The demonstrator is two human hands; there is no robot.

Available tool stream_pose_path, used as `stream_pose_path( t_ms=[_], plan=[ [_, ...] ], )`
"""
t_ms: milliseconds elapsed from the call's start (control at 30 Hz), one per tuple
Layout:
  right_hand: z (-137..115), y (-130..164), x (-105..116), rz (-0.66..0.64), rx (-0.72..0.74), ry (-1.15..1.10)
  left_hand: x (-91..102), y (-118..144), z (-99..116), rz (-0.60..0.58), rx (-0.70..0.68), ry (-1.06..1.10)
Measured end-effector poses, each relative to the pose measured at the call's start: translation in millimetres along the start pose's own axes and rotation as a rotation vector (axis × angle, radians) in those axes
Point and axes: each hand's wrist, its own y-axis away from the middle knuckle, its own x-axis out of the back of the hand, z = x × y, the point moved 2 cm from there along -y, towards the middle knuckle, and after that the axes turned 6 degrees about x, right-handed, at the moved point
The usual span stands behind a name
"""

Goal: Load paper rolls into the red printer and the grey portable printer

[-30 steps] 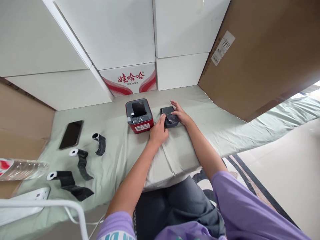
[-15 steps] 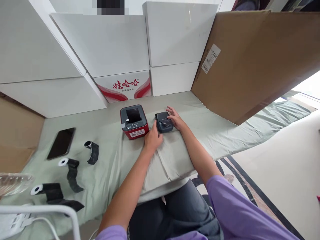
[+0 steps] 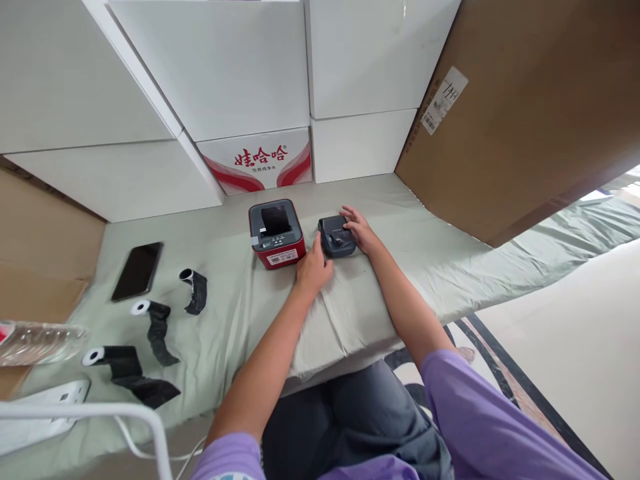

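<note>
A small dark portable printer [image 3: 337, 237] lies on the cloth-covered table, with my hands at its two sides. My left hand [image 3: 313, 270] holds its left side, the index finger along that edge and the thumb stretched toward the front corner. At the opposite side my right hand [image 3: 361, 230] holds the upper right corner, thumb on top and the other fingers reaching past the edge. Just left of my left hand stands a red and black printer [image 3: 280, 257] with a white label on its front and a dark strip on top.
Three rolls of black paper, one roll [image 3: 141, 307] among them, lie partly unwound at left. Near them are a phone [image 3: 137, 271], a plastic bottle [image 3: 47, 343] and a white tube frame [image 3: 115, 410]. White boxes [image 3: 250, 60] and a large cardboard box [image 3: 500, 120] line the back.
The view has tilted down and shifted a little, so everything sits slightly higher and further right. My hands keep nearly the same hold on the portable printer.
</note>
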Motion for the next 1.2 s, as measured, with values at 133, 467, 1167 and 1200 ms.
stream_pose_path(
  t_ms=[133, 467, 1167, 1200],
  plan=[
    [1.0, -1.2, -0.1, -0.005, 0.006, -0.010, -0.2, 0.0, -0.3, 0.002, -0.003, 0.002],
    [-2.9, 0.7, -1.2, -0.026, 0.005, 0.082, -1.2, -6.2, -0.9, -0.048, 0.047, -0.060],
    [-8.6, -1.5, 0.8, -0.223, 0.112, 0.139, -2.4, -3.8, 2.5, 0.012, 0.106, 0.028],
    [-10.5, -1.0, 0.9, -0.228, 0.121, 0.147, -1.9, -3.5, 2.4, 0.009, 0.100, 0.037]
  ],
)
